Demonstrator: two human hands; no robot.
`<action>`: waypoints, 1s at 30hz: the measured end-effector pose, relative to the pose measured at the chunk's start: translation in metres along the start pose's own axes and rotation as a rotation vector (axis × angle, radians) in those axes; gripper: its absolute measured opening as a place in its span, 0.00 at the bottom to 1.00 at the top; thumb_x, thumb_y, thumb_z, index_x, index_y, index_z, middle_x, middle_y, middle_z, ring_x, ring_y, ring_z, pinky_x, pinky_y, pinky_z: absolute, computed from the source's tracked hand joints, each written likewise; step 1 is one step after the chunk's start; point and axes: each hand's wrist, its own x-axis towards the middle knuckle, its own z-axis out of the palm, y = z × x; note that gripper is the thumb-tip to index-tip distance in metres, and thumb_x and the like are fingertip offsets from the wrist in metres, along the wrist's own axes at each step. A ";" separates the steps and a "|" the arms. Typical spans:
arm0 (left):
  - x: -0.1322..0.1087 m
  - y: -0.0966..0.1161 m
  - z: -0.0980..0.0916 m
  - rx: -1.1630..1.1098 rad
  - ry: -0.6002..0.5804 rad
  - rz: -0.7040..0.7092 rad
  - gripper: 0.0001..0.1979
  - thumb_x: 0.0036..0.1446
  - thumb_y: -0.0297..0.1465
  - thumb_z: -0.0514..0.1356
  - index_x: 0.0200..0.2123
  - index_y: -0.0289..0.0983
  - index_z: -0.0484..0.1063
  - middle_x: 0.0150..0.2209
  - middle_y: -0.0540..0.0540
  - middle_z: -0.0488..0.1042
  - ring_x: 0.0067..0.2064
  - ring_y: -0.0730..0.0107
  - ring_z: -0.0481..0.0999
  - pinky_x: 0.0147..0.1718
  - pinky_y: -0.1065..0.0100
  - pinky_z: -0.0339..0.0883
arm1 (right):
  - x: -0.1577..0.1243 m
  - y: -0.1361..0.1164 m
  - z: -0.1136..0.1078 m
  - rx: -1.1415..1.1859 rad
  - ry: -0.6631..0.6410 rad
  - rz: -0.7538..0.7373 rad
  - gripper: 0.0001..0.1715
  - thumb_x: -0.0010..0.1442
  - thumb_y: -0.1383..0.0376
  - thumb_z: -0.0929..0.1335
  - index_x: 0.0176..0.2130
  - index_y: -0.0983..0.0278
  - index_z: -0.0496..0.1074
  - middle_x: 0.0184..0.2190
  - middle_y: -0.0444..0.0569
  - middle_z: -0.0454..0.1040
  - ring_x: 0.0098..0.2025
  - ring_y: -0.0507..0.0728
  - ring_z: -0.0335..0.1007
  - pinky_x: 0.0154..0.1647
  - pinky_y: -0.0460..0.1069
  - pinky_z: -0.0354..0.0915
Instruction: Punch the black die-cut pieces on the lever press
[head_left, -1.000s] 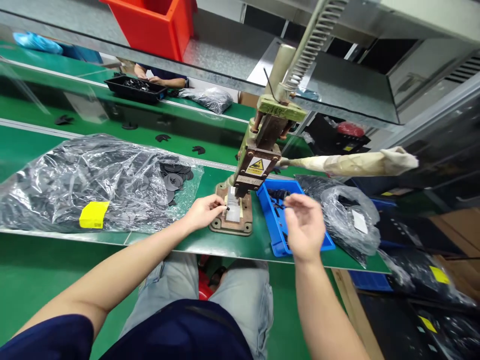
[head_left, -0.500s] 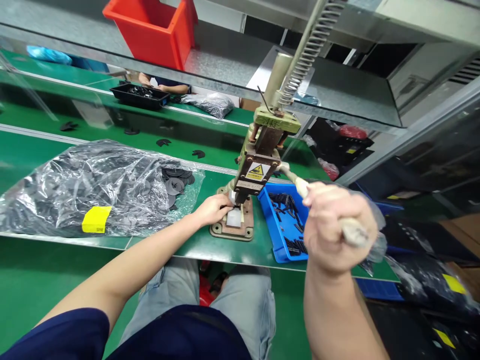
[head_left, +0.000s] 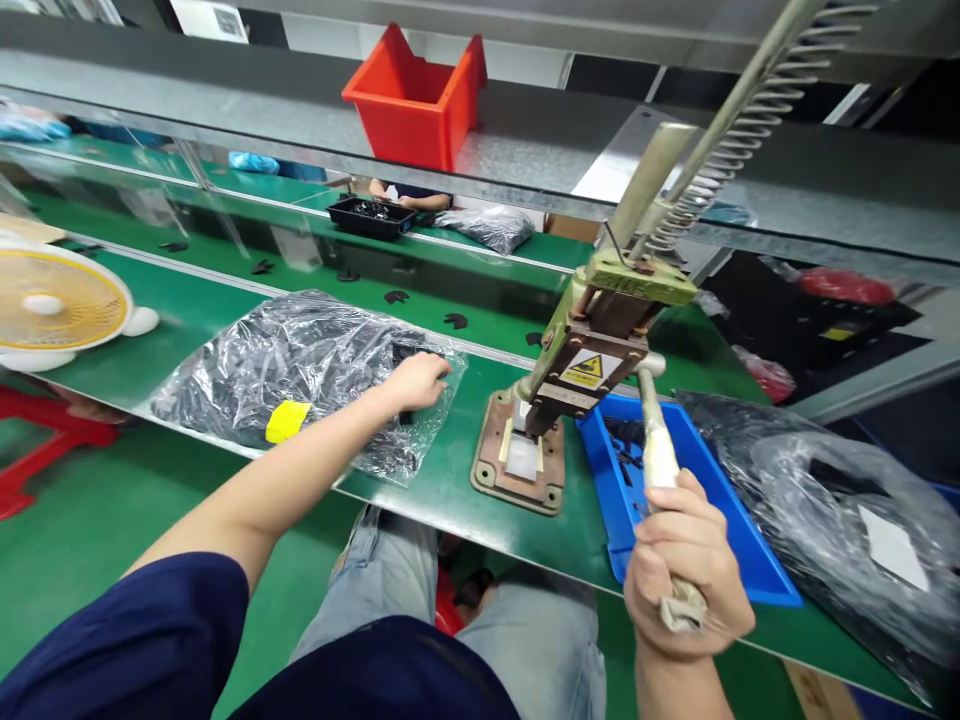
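Note:
My right hand [head_left: 686, 565] is wrapped round the pale, cloth-covered handle of a press lever [head_left: 660, 455], which slants down toward me from the side of a green hand press [head_left: 592, 345]. My left hand [head_left: 418, 382] rests over the mouth of a clear plastic bag [head_left: 300, 345] full of dark flat pieces. Its fingers are curled, and whatever they hold is hidden beneath them. On the press base [head_left: 499, 470], under the ram, lies a whitish block [head_left: 523, 456].
Right of the press stands a blue tray [head_left: 701, 500] of small black parts, beside another plastic bag [head_left: 840, 500]. Dark notched pieces [head_left: 455, 320] lie on a green strip behind. A fan [head_left: 60, 300] is at left; a red bin [head_left: 412, 110] sits on the shelf. Another person's hands [head_left: 394, 195] are beyond.
My left hand has left the press base and moved left onto the bag of dark pieces. My right hand has come lower with the lever handle. The view has turned left.

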 end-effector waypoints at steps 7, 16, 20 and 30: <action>-0.001 -0.075 -0.020 0.220 -0.296 -0.179 0.39 0.46 0.48 0.72 0.59 0.35 0.75 0.59 0.31 0.77 0.62 0.38 0.73 0.60 0.51 0.66 | -0.002 -0.002 -0.002 0.002 -0.030 0.035 0.09 0.56 0.68 0.72 0.27 0.58 0.71 0.27 0.42 0.75 0.40 0.60 0.78 0.61 0.73 0.71; -0.005 -0.067 -0.013 0.174 -0.291 -0.105 0.28 0.54 0.48 0.67 0.55 0.41 0.78 0.52 0.39 0.80 0.55 0.49 0.78 0.54 0.58 0.69 | -0.003 -0.001 -0.001 -0.002 -0.020 0.019 0.08 0.57 0.68 0.72 0.27 0.59 0.71 0.28 0.42 0.76 0.40 0.59 0.78 0.61 0.72 0.72; -0.007 -0.045 -0.001 0.160 -0.233 0.084 0.29 0.55 0.46 0.69 0.58 0.44 0.77 0.59 0.38 0.75 0.60 0.46 0.73 0.58 0.53 0.65 | -0.003 -0.001 -0.001 -0.014 -0.019 0.029 0.09 0.58 0.66 0.72 0.28 0.58 0.71 0.28 0.42 0.75 0.39 0.59 0.78 0.61 0.73 0.72; 0.001 -0.015 0.008 0.214 -0.341 0.232 0.15 0.56 0.34 0.66 0.47 0.41 0.82 0.54 0.37 0.78 0.57 0.47 0.73 0.57 0.53 0.63 | -0.003 -0.002 -0.002 -0.007 -0.031 0.038 0.08 0.59 0.65 0.73 0.29 0.58 0.71 0.28 0.42 0.75 0.41 0.59 0.78 0.62 0.70 0.72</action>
